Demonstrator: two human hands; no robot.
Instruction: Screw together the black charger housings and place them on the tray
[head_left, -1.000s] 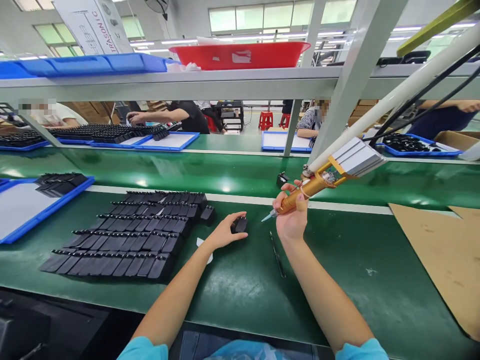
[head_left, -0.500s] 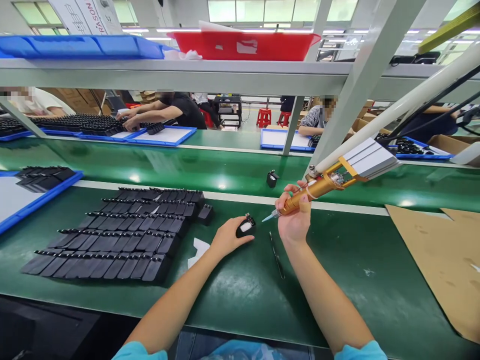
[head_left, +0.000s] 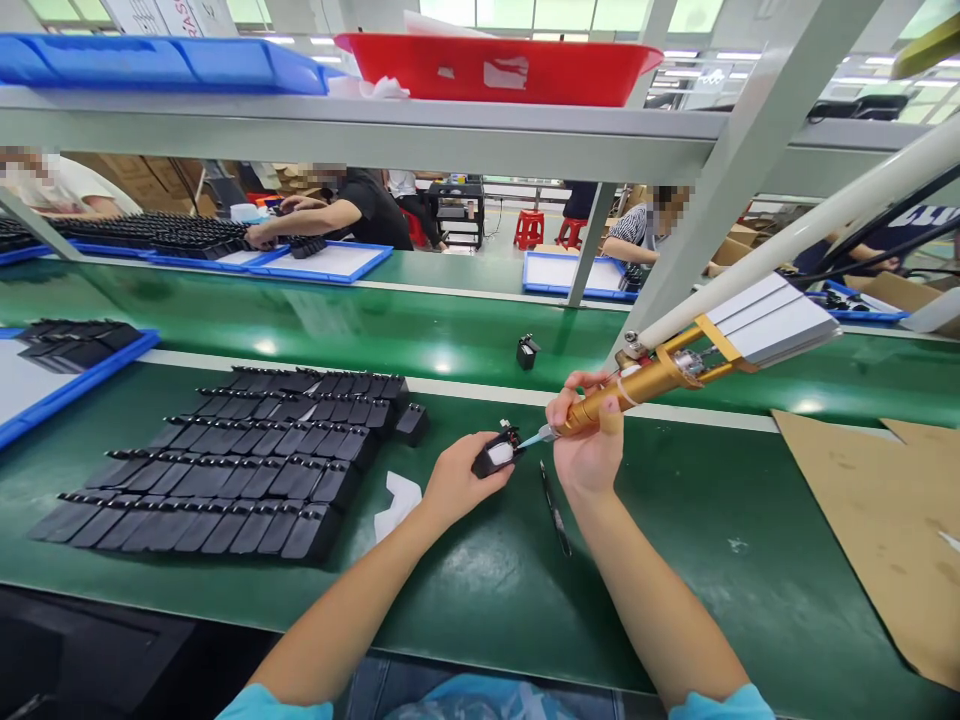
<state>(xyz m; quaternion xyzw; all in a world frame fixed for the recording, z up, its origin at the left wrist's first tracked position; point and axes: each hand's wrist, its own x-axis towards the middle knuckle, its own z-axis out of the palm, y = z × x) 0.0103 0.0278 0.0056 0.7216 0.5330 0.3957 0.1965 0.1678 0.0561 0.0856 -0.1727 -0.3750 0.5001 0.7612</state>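
My left hand is closed around a small black plastic housing with a white patch on its face. In my right hand is a gold-coloured glue dispenser, held like a thick pen and joined to a white arm above. Its pale blue nozzle reaches the upper end of the housing; whether it touches is too small to tell. Below the nozzle a pair of dark tweezers lies on the green bench. Left of my left hand are a scrap of white paper and rows of black housings.
One housing stands on the green belt behind the bench. A blue-rimmed tray is at left, cardboard at right. The overhead shelf carries a red bin. Several people work beyond.
The dispenser's nozzle and the housing in my left hand have come together; a gap showed between them before. The housing on the belt has shifted slightly left, and the view has tilted down a little.
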